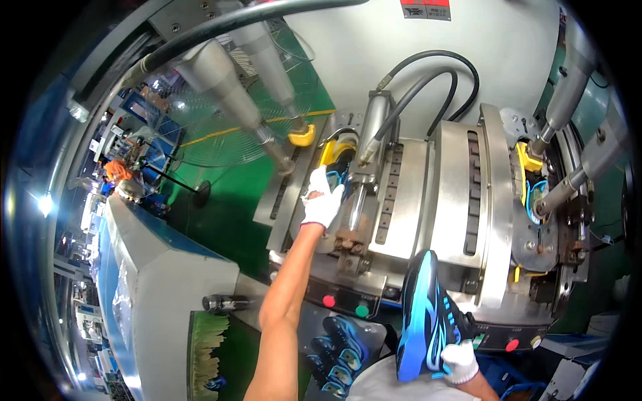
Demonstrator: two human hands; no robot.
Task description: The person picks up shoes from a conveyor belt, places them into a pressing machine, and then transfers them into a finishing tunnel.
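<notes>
Black-and-blue sports shoe point(416, 327) stands out over the near edge of the metal machine point(449, 200), toe pointing away from you, bright blue sole turned toward your left and upper to your right. Expect it to feel light: the sole looks fairly stiff and smooth, so it may slide under a gloved grip, while the upper looks softer and likely gives when squeezed. It doesn't look fragile; the firmest hold is probably around the heel, with your thumb and fingers across the sole edge and collar. Your gloved right hand point(460, 363) has its fingers folded in, pinching the shoe low at its heel end, on the upper's side. Your gloved left hand point(324, 202) reaches to the machine's left station, its fingers partly spread beside a dark shoe with blue trim point(344, 164), next to a yellow pad point(328, 153). It seems to touch that shoe, but you cannot tell from here whether the fingers close on it.
</notes>
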